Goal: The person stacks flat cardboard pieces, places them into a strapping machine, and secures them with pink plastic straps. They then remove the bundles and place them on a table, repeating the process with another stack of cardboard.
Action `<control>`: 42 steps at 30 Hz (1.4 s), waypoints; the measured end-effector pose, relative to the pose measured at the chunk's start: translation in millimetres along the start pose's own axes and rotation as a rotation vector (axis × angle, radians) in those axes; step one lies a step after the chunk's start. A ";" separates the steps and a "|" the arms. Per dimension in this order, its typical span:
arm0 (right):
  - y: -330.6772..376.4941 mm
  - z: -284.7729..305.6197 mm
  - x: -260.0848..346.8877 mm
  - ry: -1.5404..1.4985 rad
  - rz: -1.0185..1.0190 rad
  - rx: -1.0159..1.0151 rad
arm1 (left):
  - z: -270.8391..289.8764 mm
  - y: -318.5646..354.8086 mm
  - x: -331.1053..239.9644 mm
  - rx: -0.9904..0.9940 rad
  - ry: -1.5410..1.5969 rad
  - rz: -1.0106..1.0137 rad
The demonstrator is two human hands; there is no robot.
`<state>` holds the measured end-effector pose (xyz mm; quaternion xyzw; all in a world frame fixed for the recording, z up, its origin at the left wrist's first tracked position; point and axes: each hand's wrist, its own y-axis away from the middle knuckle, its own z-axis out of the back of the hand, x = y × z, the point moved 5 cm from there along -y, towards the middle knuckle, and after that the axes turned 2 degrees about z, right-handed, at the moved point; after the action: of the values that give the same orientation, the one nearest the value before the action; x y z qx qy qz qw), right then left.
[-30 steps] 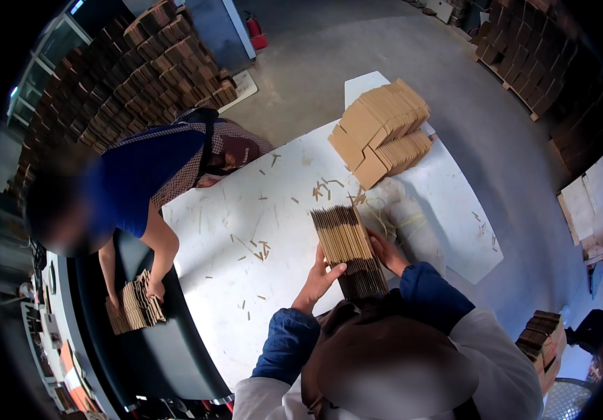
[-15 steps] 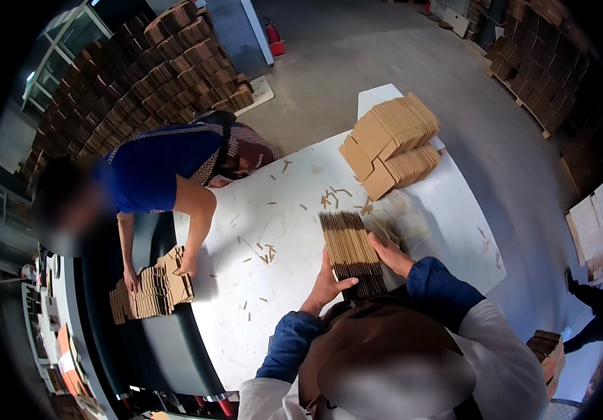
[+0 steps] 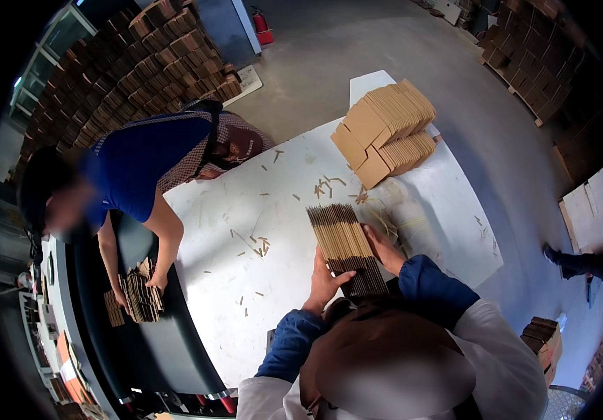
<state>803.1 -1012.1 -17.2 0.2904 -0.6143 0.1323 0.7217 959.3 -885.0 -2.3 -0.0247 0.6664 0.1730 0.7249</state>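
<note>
A stack of flat cardboard pieces (image 3: 343, 241), standing on edge side by side, is held in front of me at the near part of the white table. My left hand (image 3: 327, 280) grips its left side, thumb across the pieces. Against the right side presses my right hand (image 3: 383, 250), its fingers partly hidden behind the stack. A larger pile of folded cardboard blanks (image 3: 385, 133) rests at the table's far end, out of reach of both hands. Beside my right hand lies a clear plastic bag or wrap (image 3: 403, 210).
Cardboard scraps (image 3: 263, 246) litter the white table (image 3: 210, 301). At left, a co-worker in a blue shirt (image 3: 147, 157) handles cardboard pieces (image 3: 140, 294) on a black conveyor belt (image 3: 168, 343). Tall cardboard stacks (image 3: 168, 56) stand behind. Another person's leg (image 3: 574, 262) shows at right.
The stack in my hands has tilted slightly, its far end shifting left. The co-worker's hands have moved left with their cardboard, which now sits more upright. The leg at right has moved.
</note>
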 end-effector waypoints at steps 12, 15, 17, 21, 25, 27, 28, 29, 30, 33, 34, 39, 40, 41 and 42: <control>22.9 -43.6 118.4 0.918 0.332 -0.080 | -24.6 17.2 69.5 0.023 0.934 0.216; 26.6 -66.9 81.6 0.998 0.344 -0.123 | -25.5 34.0 81.0 0.091 0.999 0.386; 36.9 -85.0 69.9 1.022 0.387 -0.082 | -22.4 53.7 95.9 0.106 1.080 0.469; 48.2 -98.1 60.2 1.074 0.433 -0.013 | -3.1 82.1 61.9 0.099 0.576 0.113; 52.7 -101.3 60.0 1.076 0.433 0.022 | 40.9 96.0 129.5 -0.306 0.906 0.534; 54.5 -101.7 55.0 1.096 0.446 0.014 | 73.4 97.9 142.9 -0.513 0.644 0.574; 53.5 -102.7 53.3 1.104 0.458 0.010 | 87.0 88.6 133.8 -0.593 0.533 0.521; 53.6 -104.6 51.9 1.113 0.464 0.012 | 97.2 76.2 119.0 -0.544 0.409 0.479; 53.5 -105.4 50.4 1.122 0.460 0.013 | 101.5 62.5 105.4 -0.493 0.287 0.436; 49.6 -112.1 54.3 1.145 0.468 0.018 | 101.9 25.6 55.5 -0.480 -0.380 -0.031; 50.3 -112.0 53.1 1.152 0.466 0.019 | 92.3 19.8 32.8 -0.423 -0.553 -0.150; 44.9 -118.0 55.5 1.079 0.488 0.040 | 80.8 12.1 48.7 -0.485 -0.281 0.002; 46.6 -114.7 57.2 1.070 0.501 0.037 | 79.0 12.1 55.5 -0.495 -0.184 0.036; 46.1 -102.0 58.8 1.077 0.506 0.008 | 69.3 7.0 48.7 -0.427 -0.105 0.120; 49.3 -102.2 46.2 1.102 0.534 0.032 | 62.8 12.1 38.6 -0.379 0.004 0.137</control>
<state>868.6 -921.0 32.1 0.0257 -0.2001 0.4486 0.8707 1018.1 -848.5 -30.6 -0.1158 0.6233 0.3443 0.6925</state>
